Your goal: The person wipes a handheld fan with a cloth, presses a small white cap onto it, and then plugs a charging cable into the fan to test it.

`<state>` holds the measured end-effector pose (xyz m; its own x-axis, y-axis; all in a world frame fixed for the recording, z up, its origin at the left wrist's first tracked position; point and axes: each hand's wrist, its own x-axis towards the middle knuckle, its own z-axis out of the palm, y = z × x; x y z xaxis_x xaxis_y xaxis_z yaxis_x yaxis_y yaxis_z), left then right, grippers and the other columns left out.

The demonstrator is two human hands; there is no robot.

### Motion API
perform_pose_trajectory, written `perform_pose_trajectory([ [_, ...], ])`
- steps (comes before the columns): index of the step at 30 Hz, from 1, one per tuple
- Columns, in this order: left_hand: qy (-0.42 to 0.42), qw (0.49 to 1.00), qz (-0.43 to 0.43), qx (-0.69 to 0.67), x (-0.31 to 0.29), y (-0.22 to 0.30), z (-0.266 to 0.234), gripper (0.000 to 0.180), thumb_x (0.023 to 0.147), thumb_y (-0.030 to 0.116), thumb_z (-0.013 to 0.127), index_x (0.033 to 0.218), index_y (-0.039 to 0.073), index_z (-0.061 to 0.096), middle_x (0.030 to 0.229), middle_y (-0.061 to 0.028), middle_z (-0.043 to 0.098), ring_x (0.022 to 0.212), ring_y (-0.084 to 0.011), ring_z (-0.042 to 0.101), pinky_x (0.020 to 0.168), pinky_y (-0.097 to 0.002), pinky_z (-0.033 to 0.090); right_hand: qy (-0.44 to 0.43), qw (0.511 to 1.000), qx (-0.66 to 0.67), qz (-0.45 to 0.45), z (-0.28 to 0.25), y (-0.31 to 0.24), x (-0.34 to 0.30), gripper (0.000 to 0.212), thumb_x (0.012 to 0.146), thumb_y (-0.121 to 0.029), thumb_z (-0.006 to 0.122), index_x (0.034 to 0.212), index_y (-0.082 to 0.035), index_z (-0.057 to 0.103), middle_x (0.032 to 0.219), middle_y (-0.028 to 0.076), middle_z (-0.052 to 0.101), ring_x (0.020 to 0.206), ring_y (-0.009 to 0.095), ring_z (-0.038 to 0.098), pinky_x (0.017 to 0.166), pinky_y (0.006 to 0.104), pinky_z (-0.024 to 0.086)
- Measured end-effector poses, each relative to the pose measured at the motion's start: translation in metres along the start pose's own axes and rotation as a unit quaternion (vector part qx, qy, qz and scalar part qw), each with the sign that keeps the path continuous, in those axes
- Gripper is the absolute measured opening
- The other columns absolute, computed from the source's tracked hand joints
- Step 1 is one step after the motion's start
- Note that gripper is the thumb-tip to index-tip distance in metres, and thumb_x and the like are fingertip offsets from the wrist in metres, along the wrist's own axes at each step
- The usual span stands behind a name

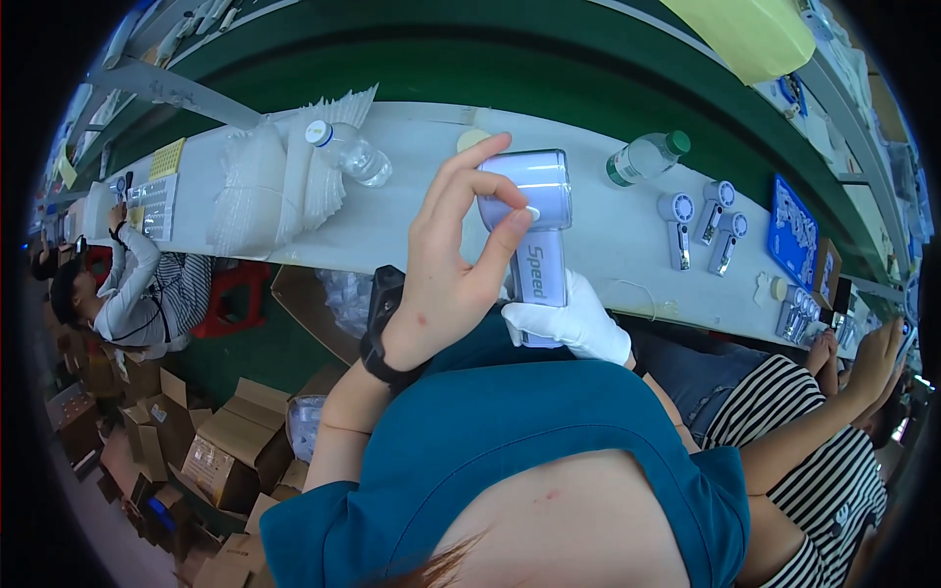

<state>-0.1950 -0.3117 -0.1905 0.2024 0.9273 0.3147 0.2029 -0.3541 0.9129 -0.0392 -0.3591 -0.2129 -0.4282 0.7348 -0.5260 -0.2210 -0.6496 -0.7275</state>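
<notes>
One lavender fan (545, 218) at the near edge of the white table (421, 206): gloved right hand (586, 323) gripping its handle (541, 269), left hand (456, 245) pinching what looks like a small white piece (533, 212); likely light, rigid, slick, so that handle's the hold.

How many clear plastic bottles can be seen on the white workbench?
2. The white-capped bottle is left of the held lilac device, beside the translucent packing sheets; the green-capped bottle is right of the device, near the small fans. More could be hidden.
</notes>
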Motion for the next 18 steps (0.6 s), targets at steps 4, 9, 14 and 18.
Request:
perform_pose_trajectory([
  [4, 0.06, 0.987, -0.033, -0.148, 0.001, -0.004, -0.001, 0.031, 0.082, 0.014, 0.056, 0.109, 0.003, 0.046, 0.119, -0.0168, 0.048, 0.106, -0.0236, 0.048, 0.092, -0.0354, 0.035, 0.005, 1.0, -0.012, 0.016, 0.001, 0.0, 0.002, 0.035, 0.071, -0.014, 0.07, 0.097, 0.001, 0.053, 0.074, 0.004, 0.056, 0.057, 0.008, 0.052, 0.047, 0.0204, 0.039],
  [9, 0.306, 0.946, -0.103, -0.004, -0.021, -0.069, -0.066, 0.04, 0.078, 0.011, 0.06, 0.114, 0.001, 0.045, 0.111, -0.0146, 0.051, 0.102, -0.0225, 0.05, 0.083, -0.0311, 0.039, 0.061, 0.994, -0.09, 0.011, -0.017, -0.004, -0.008, 0.037, 0.072, -0.019, 0.064, 0.097, 0.005, 0.051, 0.063, 0.011, 0.055, 0.045, 0.012, 0.048, 0.041, 0.021, 0.034],
  [14, 0.241, 0.841, -0.217, 0.433, -0.081, -0.169, -0.147, 0.038, 0.069, 0.016, 0.068, 0.104, 0.006, 0.056, 0.102, -0.0137, 0.054, 0.093, -0.0272, 0.052, 0.081, -0.0355, 0.041, 0.106, 0.99, -0.054, -0.069, -0.025, -0.002, -0.004, 0.036, 0.075, -0.025, 0.058, 0.094, 0.005, 0.051, 0.055, 0.011, 0.051, 0.038, 0.011, 0.04, 0.036, 0.0211, 0.028],
  [18, 0.213, 0.802, -0.206, 0.518, -0.087, -0.183, -0.145, 0.036, 0.066, 0.018, 0.07, 0.098, 0.006, 0.06, 0.097, -0.0128, 0.055, 0.09, -0.0302, 0.051, 0.08, -0.0395, 0.041, 0.103, 0.991, -0.04, -0.073, -0.024, -0.004, -0.003, 0.035, 0.076, -0.025, 0.058, 0.094, 0.005, 0.052, 0.056, 0.01, 0.052, 0.037, 0.011, 0.039, 0.036, 0.0213, 0.027],
])
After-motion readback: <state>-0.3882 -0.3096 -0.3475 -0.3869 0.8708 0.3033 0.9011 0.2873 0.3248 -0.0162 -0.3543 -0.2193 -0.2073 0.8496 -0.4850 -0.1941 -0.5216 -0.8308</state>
